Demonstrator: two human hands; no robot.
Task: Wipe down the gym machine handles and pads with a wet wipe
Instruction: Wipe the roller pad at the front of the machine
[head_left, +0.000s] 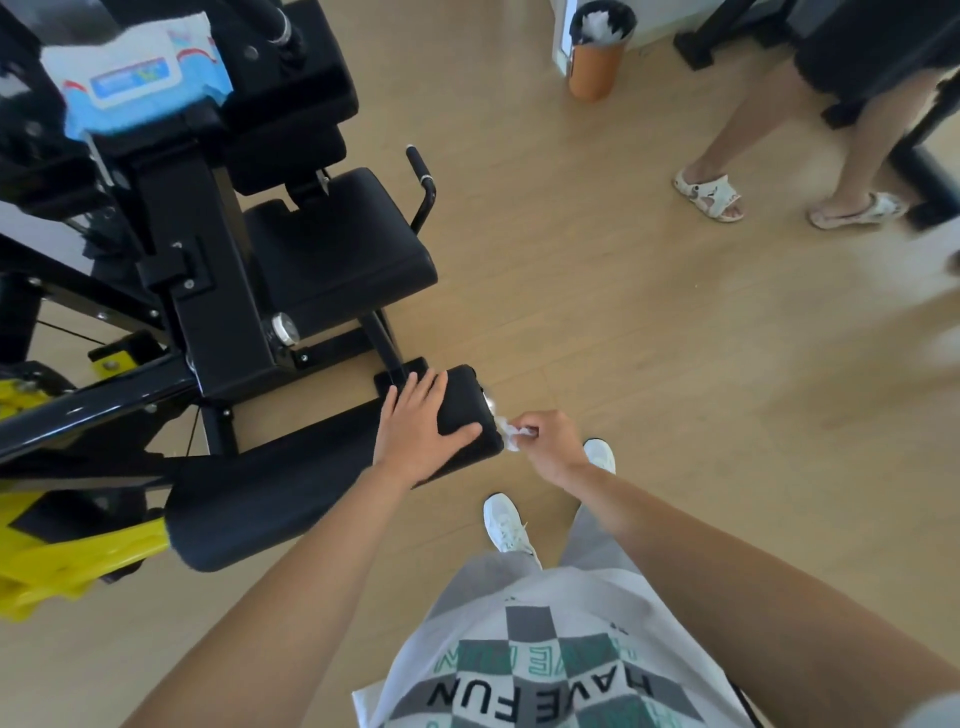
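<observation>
Past the printed shirt, the right grip pinches a crumpled wet wipe at the end of the black roller pad. The left grip lies flat on top. The wipe looks limp and light, so it is best held bunched.

- Here's the left hand, flat on the roller pad near its right end.
- Just right of that end, the right hand, with the wet wipe between.
- Behind the pad, the seat; far left, up top, the wipes pack.
</observation>
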